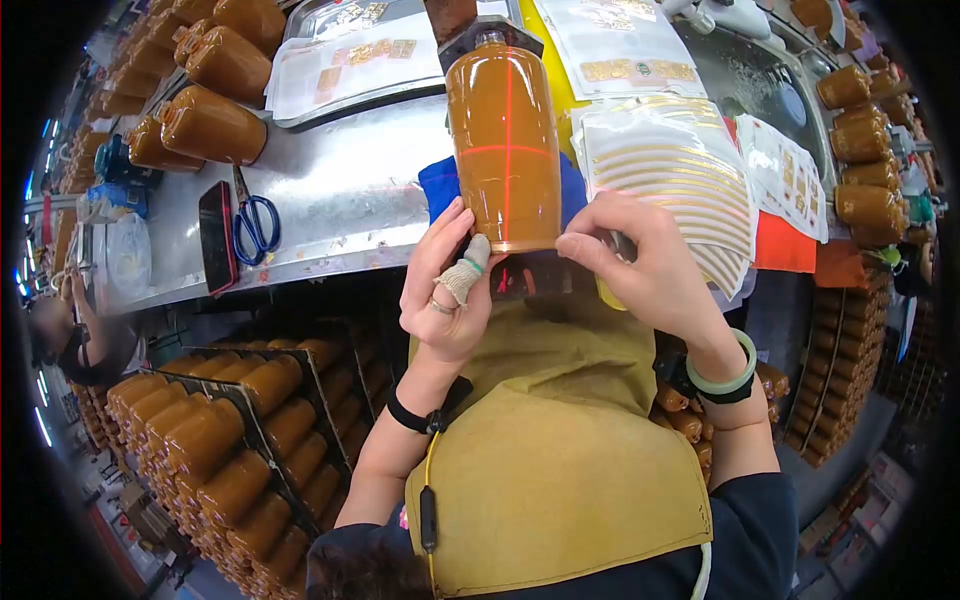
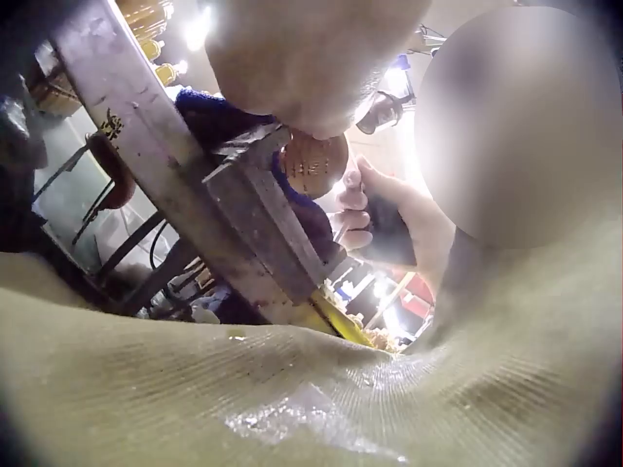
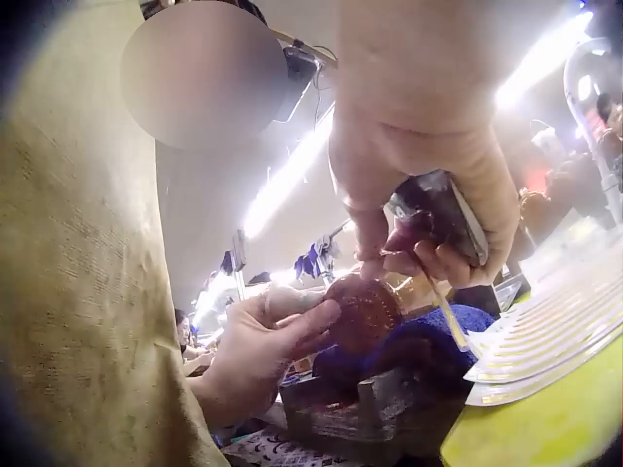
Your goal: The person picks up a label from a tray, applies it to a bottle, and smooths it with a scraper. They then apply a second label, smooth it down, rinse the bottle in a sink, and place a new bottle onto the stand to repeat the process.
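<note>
A glossy brown bottle (image 1: pixel 505 140) lies with its base toward the person, over a blue cloth (image 1: pixel 437 187); red light lines cross it. A narrow gold strip runs along its base edge. My left hand (image 1: pixel 447 290) holds the bottle at the left of its base, a fabric cover (image 1: pixel 462 277) on one digit. At the base's right edge, thumb and forefinger of my right hand (image 1: pixel 640 255) pinch a thin gold strip (image 3: pixel 443 302), which hangs down in the right wrist view. A dark, flat piece (image 3: pixel 443 219) sits in that same palm.
Sheets with curved gold strips (image 1: pixel 665 170) lie to the right on the metal table (image 1: pixel 340 190). Blue-handled scissors (image 1: pixel 256 228) and a phone (image 1: pixel 217 237) lie left. A metal holder (image 1: pixel 490 38) stands at the bottle's neck. Stacked brown bottles (image 1: pixel 215 430) fill racks below.
</note>
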A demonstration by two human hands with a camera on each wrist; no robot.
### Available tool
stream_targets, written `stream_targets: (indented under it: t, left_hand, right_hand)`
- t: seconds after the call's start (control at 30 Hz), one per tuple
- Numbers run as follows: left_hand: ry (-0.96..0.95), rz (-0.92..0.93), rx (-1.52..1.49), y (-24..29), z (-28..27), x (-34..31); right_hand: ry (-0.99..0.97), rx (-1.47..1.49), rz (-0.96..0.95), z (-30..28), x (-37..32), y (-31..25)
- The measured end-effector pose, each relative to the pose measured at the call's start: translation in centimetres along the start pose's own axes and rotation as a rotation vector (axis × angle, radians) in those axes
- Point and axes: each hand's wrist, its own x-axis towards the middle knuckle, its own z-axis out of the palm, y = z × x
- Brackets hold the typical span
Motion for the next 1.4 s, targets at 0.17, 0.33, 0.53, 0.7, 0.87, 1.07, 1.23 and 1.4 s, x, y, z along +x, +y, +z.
stream_targets:
  t: [0.17,0.33,0.53,0.7,0.87,1.07,1.23,1.4]
  left_hand:
    - [0.02,0.119,0.156,1.1,0.4,0.0]
    - [-0.117,0.301,0.176,2.0,0.4,1.8]
    - [-0.004,0.017,0.005,0.7,0.3,0.3]
    - [-0.035,0.241,0.249,0.4,-0.3,-0.1]
    - [-0.008,0.331,0.345,2.2,0.7,1.2]
    - [-0.012,0.06,0.062,0.5,0.4,0.3]
    - [-0.022,0.103,0.154,0.9,-0.2,0.3]
    - [-0.071,0.246,0.269,2.1,0.3,1.2]
  right_hand:
    - [0.036,0.018,-0.036,0.5,-0.1,1.2]
    - [0.04,0.025,-0.043,0.4,-0.1,1.3]
    - [0.057,0.022,-0.086,0.5,-0.3,0.9]
    - [0.023,0.006,0.001,-0.2,-0.2,0.3]
    - [0.017,0.015,0.039,-0.4,0.0,0.8]
    - [0.085,0.031,-0.07,0.6,-0.2,1.5]
    - [0.031,0.001,0.022,0.1,-0.1,0.5]
    - [0.037,0.021,0.012,0.0,0.0,1.0]
